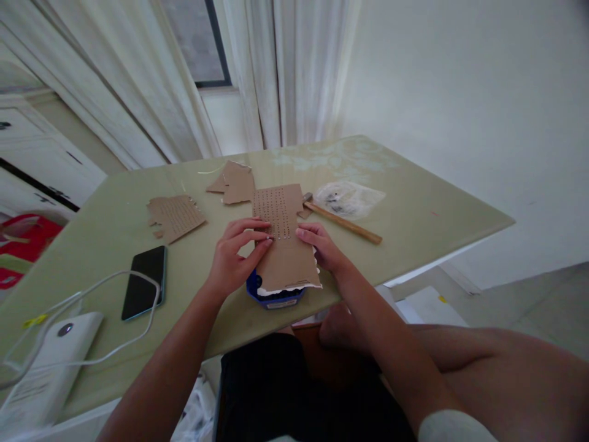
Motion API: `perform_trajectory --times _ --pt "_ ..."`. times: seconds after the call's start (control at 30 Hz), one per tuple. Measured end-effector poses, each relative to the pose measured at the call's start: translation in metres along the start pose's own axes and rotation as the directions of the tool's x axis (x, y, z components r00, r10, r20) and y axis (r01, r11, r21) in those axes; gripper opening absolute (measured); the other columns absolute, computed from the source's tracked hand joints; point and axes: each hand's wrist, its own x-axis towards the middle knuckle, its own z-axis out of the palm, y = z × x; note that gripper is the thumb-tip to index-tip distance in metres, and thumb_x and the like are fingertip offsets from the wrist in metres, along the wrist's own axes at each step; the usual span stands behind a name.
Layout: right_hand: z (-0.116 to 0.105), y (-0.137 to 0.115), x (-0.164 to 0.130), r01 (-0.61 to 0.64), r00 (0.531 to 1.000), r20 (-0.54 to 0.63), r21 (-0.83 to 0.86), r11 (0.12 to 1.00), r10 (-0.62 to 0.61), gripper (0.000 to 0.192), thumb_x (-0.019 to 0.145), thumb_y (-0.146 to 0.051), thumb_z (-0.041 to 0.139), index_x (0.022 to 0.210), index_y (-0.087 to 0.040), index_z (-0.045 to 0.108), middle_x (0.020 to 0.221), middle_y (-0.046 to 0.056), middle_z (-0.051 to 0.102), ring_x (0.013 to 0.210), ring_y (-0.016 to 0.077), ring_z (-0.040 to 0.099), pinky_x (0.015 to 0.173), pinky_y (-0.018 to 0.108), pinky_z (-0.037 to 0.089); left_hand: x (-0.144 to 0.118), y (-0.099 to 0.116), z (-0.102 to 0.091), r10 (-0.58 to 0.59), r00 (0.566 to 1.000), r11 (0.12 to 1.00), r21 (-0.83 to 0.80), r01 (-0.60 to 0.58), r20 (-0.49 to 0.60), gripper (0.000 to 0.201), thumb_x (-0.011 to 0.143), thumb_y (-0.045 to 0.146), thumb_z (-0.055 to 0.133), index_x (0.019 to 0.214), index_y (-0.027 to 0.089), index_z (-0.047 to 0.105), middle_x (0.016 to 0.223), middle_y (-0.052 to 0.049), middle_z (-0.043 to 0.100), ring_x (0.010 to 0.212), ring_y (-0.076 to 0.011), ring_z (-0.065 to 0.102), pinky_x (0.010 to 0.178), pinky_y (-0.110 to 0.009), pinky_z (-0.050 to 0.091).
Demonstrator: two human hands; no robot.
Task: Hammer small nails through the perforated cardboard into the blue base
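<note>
Hands meet over one long brown cardboard strip punched with rows of small holes (284,239), seen from the head camera. The left hand (237,255) presses its fingertips (265,236) on the strip's left edge beside the holes; its grip is narrow, pinched on the cardboard. The right hand (322,245) lies flat along the strip's right edge, fingers together, pressing rather than closing round it. Under the strip, just below both grips, sits one dark blue tub with a white rim (275,294), at the near edge of the pale green desk (414,221).

Beyond the right grip lies one wooden-handled hammer (343,222), and past it one crumpled clear plastic bag (352,197). Beyond the left grip lie two more torn brown cardboard pieces: one plain (235,182), one ridged (175,216). Left of that grip rests one black smartphone (144,282), and further left one white power bank with a white cable (46,362).
</note>
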Motion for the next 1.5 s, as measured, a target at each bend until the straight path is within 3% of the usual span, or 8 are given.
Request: perform_trajectory --times 0.2,0.8,1.13,1.3,1.4,1.5 --pt "0.002 -0.001 -0.001 0.01 1.0 0.003 -0.019 1.0 -0.009 0.047 0.074 -0.062 0.095 0.093 -0.02 0.086 0.081 0.003 0.081 0.069 0.016 0.07 0.062 0.023 0.053 -0.002 -0.001 0.003 0.02 1.0 0.999 0.04 -0.02 0.006 0.009 0.106 0.023 0.07 0.105 0.024 0.078 0.124 -0.008 0.086 0.129 -0.0267 0.077 0.119 -0.052 0.055" --pt "0.002 0.0 0.0 0.013 1.0 0.019 -0.06 0.998 -0.012 0.048 0.079 -0.062 0.091 0.092 -0.017 0.084 0.077 0.004 0.078 0.065 0.0162 0.066 0.057 0.024 0.049 -0.006 0.007 0.003 -0.192 0.981 0.98 -0.039 0.193 0.027 0.013 0.11 0.03 0.064 0.112 0.024 0.075 0.126 -0.007 0.086 0.133 -0.0275 0.076 0.116 -0.048 0.055" --pt "0.001 0.0 -0.001 0.017 1.0 0.023 -0.063 0.998 -0.015 0.048 0.081 -0.062 0.089 0.092 -0.016 0.084 0.073 0.003 0.075 0.06 0.0145 0.062 0.053 0.023 0.044 -0.007 0.005 0.001 -0.207 0.977 0.976 -0.055 0.21 0.045 0.016 0.111 0.036 0.062 0.112 0.025 0.074 0.126 -0.007 0.086 0.132 -0.0283 0.076 0.115 -0.048 0.057" --pt "-0.001 0.004 0.001 0.001 0.999 0.041 -0.075 0.997 0.002 0.046 0.079 -0.058 0.093 0.1 -0.017 0.086 0.086 0.004 0.082 0.071 0.0162 0.07 0.062 0.023 0.052 -0.008 0.009 0.005 -0.283 0.959 0.934 -0.231 0.272 -0.013 0.017 0.115 0.039 0.057 0.116 0.025 0.067 0.116 -0.007 0.087 0.116 -0.0248 0.082 0.099 -0.04 0.065" --pt "-0.001 0.004 0.001 0.002 0.999 0.037 -0.069 0.998 0.0 0.043 0.08 -0.056 0.093 0.101 -0.02 0.087 0.091 0.005 0.084 0.074 0.0168 0.072 0.064 0.024 0.054 -0.004 0.006 0.003 -0.312 0.946 0.93 -0.23 0.286 -0.086 0.017 0.112 0.04 0.062 0.111 0.024 0.066 0.116 -0.007 0.086 0.112 -0.0236 0.082 0.099 -0.039 0.064" --pt "0.0 0.002 0.002 0.026 1.0 -0.004 -0.044 0.999 -0.027 0.04 0.077 -0.056 0.095 0.093 -0.02 0.087 0.086 0.004 0.083 0.072 0.0173 0.072 0.064 0.025 0.055 0.002 -0.011 -0.008 -0.403 0.883 0.903 -0.258 0.342 -0.24 0.021 0.106 0.043 0.068 0.107 0.023 0.067 0.106 -0.007 0.085 0.1 -0.0228 0.082 0.094 -0.038 0.064"
